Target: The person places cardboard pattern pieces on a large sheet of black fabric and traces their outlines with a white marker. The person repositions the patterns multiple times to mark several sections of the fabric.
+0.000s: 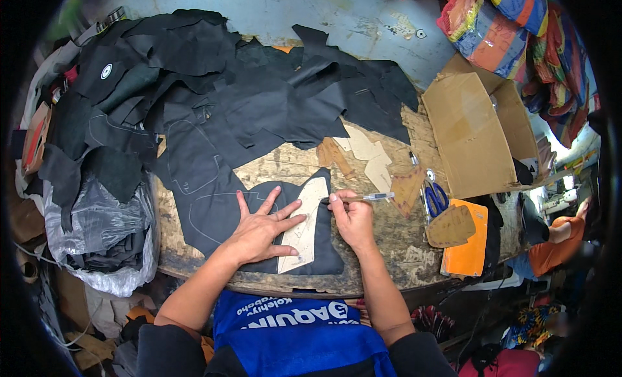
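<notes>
My left hand (262, 229) lies flat with fingers spread on a dark fabric piece (214, 205), its fingertips pressing a pale cardboard pattern (304, 221) that rests on the fabric. My right hand (352, 216) grips a pen (366, 197), with the tip at the pattern's right upper edge. Faint traced outlines show on the fabric to the left of my left hand. The fabric lies on a worn wooden table (389, 247).
A heap of black fabric pieces (246, 92) covers the table's far side. More cardboard patterns (363, 153) and blue-handled scissors (435, 197) lie to the right. An open cardboard box (473, 130), an orange sheet (468, 250) and a plastic bag of scraps (103, 234) stand around. Another person (551, 241) sits at the right.
</notes>
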The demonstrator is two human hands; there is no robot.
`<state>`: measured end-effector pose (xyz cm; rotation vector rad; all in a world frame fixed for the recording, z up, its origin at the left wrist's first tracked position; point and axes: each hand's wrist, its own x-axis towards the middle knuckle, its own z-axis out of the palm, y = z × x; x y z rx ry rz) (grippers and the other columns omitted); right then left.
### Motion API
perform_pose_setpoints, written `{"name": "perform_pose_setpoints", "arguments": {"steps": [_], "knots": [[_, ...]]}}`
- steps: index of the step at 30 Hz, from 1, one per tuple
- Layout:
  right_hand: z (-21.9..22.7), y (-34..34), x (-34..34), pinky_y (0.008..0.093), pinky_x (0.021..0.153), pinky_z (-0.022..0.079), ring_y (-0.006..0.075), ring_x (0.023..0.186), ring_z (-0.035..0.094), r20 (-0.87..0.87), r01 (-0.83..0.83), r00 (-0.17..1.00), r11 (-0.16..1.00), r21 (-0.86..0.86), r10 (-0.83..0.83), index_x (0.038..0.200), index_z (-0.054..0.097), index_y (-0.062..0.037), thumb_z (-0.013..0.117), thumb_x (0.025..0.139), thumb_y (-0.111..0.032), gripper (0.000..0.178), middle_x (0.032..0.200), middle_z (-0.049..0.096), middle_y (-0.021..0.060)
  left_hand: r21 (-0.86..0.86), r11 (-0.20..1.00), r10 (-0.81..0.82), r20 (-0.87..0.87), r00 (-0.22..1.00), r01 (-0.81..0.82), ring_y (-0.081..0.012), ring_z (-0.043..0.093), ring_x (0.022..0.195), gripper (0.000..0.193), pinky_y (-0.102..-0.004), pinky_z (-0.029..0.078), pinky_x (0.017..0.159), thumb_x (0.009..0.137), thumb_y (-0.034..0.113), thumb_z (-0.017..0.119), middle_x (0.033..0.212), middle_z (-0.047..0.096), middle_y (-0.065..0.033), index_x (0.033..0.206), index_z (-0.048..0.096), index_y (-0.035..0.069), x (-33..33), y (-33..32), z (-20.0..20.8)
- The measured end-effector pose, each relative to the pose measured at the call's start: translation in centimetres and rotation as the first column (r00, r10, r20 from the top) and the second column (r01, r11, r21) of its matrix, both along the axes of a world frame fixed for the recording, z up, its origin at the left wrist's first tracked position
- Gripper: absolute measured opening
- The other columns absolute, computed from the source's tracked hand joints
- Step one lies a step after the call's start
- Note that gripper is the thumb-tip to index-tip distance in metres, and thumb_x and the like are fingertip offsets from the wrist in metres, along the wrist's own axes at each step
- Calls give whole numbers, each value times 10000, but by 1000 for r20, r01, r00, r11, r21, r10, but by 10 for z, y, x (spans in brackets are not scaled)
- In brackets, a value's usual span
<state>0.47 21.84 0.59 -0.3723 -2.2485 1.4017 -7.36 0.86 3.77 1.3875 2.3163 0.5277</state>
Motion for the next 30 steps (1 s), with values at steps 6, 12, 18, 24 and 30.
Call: {"name": "perform_pose_setpoints", "arguments": {"steps": [6,12,18,24,30], "knots": [[9,1,-3,313,511,462,198,556,629,-28,128,992,965,228,-125,814,621,38,598,875,-111,163,625,623,147,8,1000,-7,-11,1000,8,-333,115,1421,762,-807,-58,935,690,550,690,1499,310,28,1358,474,253,-1,0,0],[12,-26,28,242,578,506,107,608,612,-15,34,999,999,29,-33,821,588,61,559,924,-106,198,683,613,55,-25,1000,0,23,1000,0,-347,106,1420,749,-801,-66,938,700,498,709,1504,301,18,1366,463,258,-2,1,0],[21,-47,41,384,625,484,326,709,616,-29,-30,999,948,318,41,835,596,-3,639,825,-60,72,793,632,166,-20,1000,11,16,1000,-10,-367,80,1422,755,-787,-71,948,694,489,726,1504,304,13,1366,464,267,1,1,1],[30,-61,82,380,631,483,330,714,615,40,-151,988,912,380,147,836,608,0,616,831,-69,69,769,626,167,4,1000,4,-16,1000,-4,-372,88,1421,758,-788,-61,944,694,505,721,1507,300,10,1365,467,260,0,0,-7],[21,-76,94,389,735,495,317,797,633,70,-175,984,973,153,166,820,658,-6,620,854,-174,176,779,647,152,-30,999,-43,-75,996,41,-361,69,1423,765,-810,-56,919,725,562,662,1533,234,31,1397,413,293,-3,-1,-16]]}}
